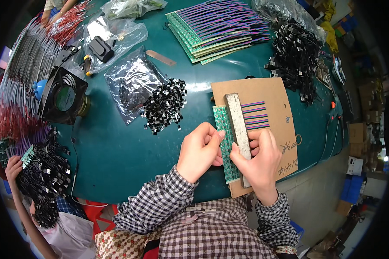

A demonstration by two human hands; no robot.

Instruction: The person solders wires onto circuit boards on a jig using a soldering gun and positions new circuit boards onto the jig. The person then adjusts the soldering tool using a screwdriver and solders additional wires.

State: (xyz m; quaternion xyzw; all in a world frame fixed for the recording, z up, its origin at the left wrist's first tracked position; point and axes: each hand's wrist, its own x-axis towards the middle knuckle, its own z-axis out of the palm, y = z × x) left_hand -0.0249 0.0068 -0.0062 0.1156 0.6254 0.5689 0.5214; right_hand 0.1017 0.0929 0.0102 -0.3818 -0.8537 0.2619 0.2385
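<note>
Circuit board (227, 142) lies between left hand (199, 151) and right hand (260, 160) grip.

View: your head camera looks steeply down on the green table (116, 151).
Nearness: close over your hands, at the near edge.
Rim: fisheye bends far edges.

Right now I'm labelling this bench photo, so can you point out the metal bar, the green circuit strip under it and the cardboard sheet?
metal bar (237, 123): head view, upper half of the bar.
green circuit strip (221, 119): head view, bare top end.
cardboard sheet (272, 90): head view, bare upper right area.
</note>
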